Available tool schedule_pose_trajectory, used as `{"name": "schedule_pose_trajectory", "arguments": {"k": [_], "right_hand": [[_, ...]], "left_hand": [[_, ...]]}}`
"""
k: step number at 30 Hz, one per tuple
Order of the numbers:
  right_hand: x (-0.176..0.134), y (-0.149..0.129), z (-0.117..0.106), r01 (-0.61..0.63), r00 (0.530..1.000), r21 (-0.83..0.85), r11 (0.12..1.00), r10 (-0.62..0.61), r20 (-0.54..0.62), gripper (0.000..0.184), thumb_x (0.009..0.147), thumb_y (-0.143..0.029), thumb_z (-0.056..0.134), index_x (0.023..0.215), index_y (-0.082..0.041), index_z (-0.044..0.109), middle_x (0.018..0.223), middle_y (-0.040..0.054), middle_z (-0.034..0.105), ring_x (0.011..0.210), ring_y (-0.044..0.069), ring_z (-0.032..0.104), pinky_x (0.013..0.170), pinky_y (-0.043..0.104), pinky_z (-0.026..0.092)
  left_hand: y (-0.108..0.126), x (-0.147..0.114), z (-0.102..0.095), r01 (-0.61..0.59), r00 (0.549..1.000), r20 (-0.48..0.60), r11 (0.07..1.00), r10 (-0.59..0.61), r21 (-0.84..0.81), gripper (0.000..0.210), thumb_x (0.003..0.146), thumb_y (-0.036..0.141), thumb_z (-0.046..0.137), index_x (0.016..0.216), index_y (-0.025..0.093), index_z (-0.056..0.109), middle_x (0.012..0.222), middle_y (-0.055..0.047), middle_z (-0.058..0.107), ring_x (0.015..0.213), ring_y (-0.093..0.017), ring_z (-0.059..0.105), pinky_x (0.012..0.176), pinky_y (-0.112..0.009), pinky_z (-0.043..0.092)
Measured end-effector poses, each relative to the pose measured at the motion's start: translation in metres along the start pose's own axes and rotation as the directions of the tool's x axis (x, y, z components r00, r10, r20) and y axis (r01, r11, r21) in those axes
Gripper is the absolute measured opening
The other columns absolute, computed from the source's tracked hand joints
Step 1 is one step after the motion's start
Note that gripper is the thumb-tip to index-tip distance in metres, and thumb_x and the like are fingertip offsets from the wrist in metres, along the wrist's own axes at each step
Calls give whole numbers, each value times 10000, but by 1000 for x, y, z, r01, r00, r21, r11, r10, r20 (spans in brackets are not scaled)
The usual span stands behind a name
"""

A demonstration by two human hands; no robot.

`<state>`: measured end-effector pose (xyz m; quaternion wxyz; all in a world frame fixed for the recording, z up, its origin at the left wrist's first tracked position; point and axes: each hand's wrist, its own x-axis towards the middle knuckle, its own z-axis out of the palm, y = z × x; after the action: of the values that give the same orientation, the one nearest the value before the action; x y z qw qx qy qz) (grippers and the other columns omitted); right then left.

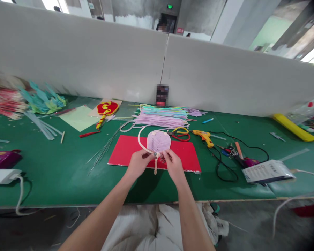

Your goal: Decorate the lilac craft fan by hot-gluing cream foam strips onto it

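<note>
Between my hands is a small round fan [159, 141] of lilac pipe cleaners with a pale rim and a short beige handle [155, 166] pointing toward me. My left hand [139, 163] pinches the fan's base, where a cream pipe cleaner [139, 137] loops up and around on the left. On the other side, my right hand [173, 163] has thumb and fingertips closed at the base, beside the handle; exactly what they pinch is partly hidden. Under the fan lies a red board [125, 150].
Behind the board lie a bundle of lilac and blue pipe cleaners [161, 120] and scissors [181, 134]. A yellow glue gun [204, 137] with a black cord lies right. Thin wires [102, 153] and a red-and-yellow fan [107, 108] lie left. A partition [94, 62] stands behind.
</note>
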<state>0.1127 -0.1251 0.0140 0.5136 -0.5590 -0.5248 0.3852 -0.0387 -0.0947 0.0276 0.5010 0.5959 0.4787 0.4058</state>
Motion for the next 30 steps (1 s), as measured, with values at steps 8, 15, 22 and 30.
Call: {"name": "schedule_pose_trajectory", "arguments": {"k": [8, 15, 22, 30], "right_hand": [[-2, -2, 7, -74, 997, 147, 986, 78, -19, 262, 796, -438, 566, 852, -186, 605, 833, 54, 675, 794, 193, 646, 691, 302, 507], [3, -5, 12, -110, 984, 233, 966, 140, -113, 242, 788, -416, 574, 846, -181, 583, 839, 46, 671, 776, 183, 642, 619, 278, 498], [6, -2, 12, -98, 972, 162, 982, 130, -198, 214, 783, -396, 597, 805, -183, 595, 784, 19, 645, 737, 158, 602, 685, 282, 468], [9, 3, 13, -114, 967, 99, 989, 133, -218, 222, 785, -404, 590, 818, -185, 593, 814, 35, 652, 795, 177, 609, 749, 305, 468]], "left_hand": [[-2, -4, 16, 5, 985, -172, 999, -14, -48, 188, 743, 294, 591, 806, 138, 674, 809, -74, 733, 788, -219, 682, 748, -318, 514], [0, -1, 26, -18, 986, -169, 996, 3, -86, 191, 768, 299, 587, 828, 141, 676, 827, -67, 729, 813, -213, 677, 768, -319, 515], [-7, 7, 31, -43, 985, -170, 994, 25, -99, 203, 757, 310, 590, 849, 144, 661, 857, -68, 721, 827, -208, 671, 781, -317, 514], [-11, 13, 24, -30, 997, -74, 999, 28, -25, 211, 794, 322, 533, 810, 148, 652, 784, -57, 711, 769, -213, 663, 702, -305, 517]]}}
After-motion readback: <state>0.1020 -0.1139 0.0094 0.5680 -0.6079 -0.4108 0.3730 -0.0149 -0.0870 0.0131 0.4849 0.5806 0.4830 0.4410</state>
